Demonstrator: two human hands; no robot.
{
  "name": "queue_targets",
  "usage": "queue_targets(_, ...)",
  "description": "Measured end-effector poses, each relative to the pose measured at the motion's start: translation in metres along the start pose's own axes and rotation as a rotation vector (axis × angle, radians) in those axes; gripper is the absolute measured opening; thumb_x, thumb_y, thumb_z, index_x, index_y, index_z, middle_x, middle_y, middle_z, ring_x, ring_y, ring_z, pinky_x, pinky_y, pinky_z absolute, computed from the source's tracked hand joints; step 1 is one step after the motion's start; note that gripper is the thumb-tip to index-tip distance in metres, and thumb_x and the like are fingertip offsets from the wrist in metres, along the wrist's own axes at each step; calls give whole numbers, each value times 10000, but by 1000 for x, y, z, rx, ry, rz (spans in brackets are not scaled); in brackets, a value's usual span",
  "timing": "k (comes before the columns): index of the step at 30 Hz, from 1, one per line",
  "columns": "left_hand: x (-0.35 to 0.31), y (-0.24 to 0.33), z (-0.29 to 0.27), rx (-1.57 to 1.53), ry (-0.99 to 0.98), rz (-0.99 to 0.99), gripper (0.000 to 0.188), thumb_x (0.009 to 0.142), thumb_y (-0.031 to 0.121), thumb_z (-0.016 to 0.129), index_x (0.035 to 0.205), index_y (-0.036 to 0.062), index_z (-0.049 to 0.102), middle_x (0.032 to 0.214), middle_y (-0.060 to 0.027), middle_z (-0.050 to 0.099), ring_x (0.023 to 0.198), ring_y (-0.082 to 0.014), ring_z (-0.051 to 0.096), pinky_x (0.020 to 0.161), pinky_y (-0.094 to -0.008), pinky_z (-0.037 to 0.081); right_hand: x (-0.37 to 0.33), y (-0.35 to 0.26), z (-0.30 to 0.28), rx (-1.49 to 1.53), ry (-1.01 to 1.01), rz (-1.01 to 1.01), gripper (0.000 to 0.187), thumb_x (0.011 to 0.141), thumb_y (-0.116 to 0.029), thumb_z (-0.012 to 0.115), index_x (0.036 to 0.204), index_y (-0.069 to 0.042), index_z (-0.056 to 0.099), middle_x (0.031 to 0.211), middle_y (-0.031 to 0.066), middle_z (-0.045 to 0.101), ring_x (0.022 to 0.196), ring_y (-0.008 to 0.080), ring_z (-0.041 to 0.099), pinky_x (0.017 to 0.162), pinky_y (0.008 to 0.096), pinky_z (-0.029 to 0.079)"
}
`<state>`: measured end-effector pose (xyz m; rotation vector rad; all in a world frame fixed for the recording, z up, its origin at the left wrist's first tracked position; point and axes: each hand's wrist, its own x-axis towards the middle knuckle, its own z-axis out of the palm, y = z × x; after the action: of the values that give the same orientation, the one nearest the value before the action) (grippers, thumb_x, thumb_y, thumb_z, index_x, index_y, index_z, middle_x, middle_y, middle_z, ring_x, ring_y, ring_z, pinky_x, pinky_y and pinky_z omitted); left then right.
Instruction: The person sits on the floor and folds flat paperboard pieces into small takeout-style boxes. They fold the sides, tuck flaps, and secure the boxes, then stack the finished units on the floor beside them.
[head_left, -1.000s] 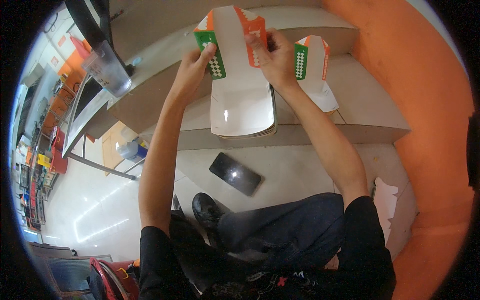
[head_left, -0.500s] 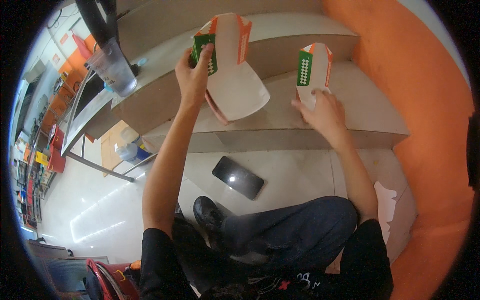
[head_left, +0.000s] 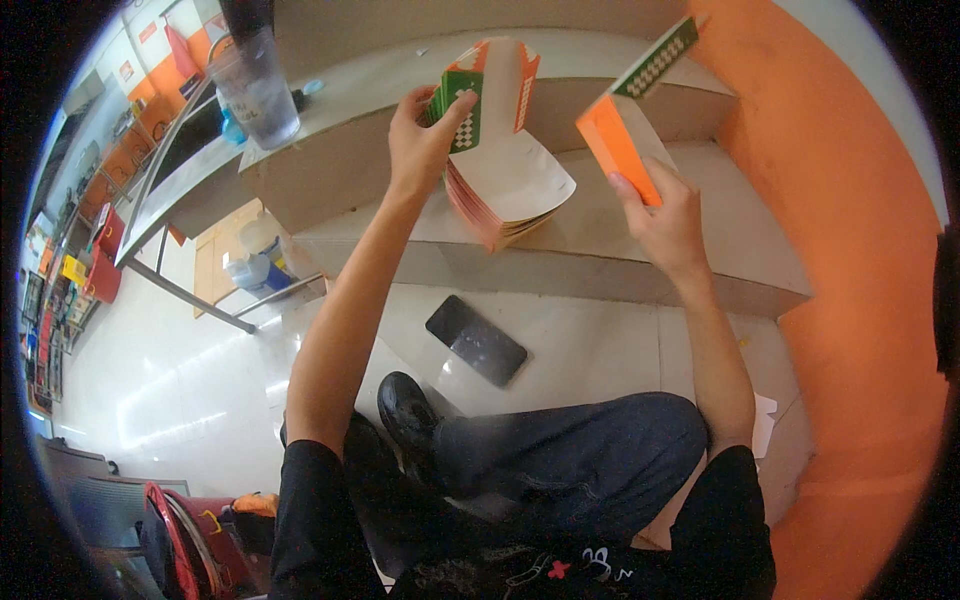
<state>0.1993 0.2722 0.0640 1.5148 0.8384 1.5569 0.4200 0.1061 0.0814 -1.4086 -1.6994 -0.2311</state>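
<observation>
The head camera looks down and forward from above the dark trousers (head_left: 570,460), near the left hand (head_left: 422,145) and right hand (head_left: 665,220), toward the tiled steps (head_left: 735,215). Its wide fisheye view bends straight edges toward a dark, rounded rim.

No wording legible anywhere. Carton stack (head_left: 512,178) above phone (head_left: 476,340): white checks on green panel (head_left: 465,112). Single carton (head_left: 612,150), up-right of phone: white checks on green flap (head_left: 657,58). Clear cup (head_left: 260,92), up-left of phone: dark lettering, too faint. Black shirt (head_left: 520,575), below phone: white squiggles, characters unclear, small red mark (head_left: 558,570). Red box (head_left: 112,238), far left of phone: pale label (head_left: 104,213), too small. Wall placards (head_left: 148,33), far up-left of phone: unreadable.
</observation>
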Motion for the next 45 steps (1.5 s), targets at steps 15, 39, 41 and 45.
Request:
queue_targets(15, -2, 6, -23, -90, -208, -74, 700, 764, 368, 729, 1291, -9, 464, 1243, -214, 527, 1137, -282, 535, 951, -380, 426, 38, -40, 79, 50, -649, -73, 265, 892, -180, 569, 1014, 55, 581, 881, 225, 594, 810, 353, 576, 747, 404, 442)
queue_targets(39, 27, 31, 5, 440, -208, 602, 415, 909, 63, 505, 1315, 146, 494, 1194, -181, 582, 1023, -389, 583, 846, -413, 488, 30, -37, 100, -19, -757, -26, 593, 930, -538, 394, 853, 3, 624, 875, 227, 619, 841, 381, 602, 789, 469, 461)
queue_targets(41, 26, 28, 1, 434, -210, 568, 440, 906, 45, 510, 1333, 150, 483, 1164, -193, 593, 1002, -386, 590, 837, -418, 487, 29, -40, 101, -15, -792, 30, 614, 924, -554, 391, 858, 2, 642, 841, 227, 635, 857, 377, 611, 792, 465, 467)
queue_targets(45, 23, 21, 0, 446, -138, 576, 430, 903, 151, 581, 1319, 92, 487, 1136, -201, 607, 984, -364, 606, 830, -419, 486, 28, -43, 99, 18, -729, 34, 578, 931, -534, 410, 856, -9, 639, 783, 201, 614, 775, 355, 606, 753, 432, 467)
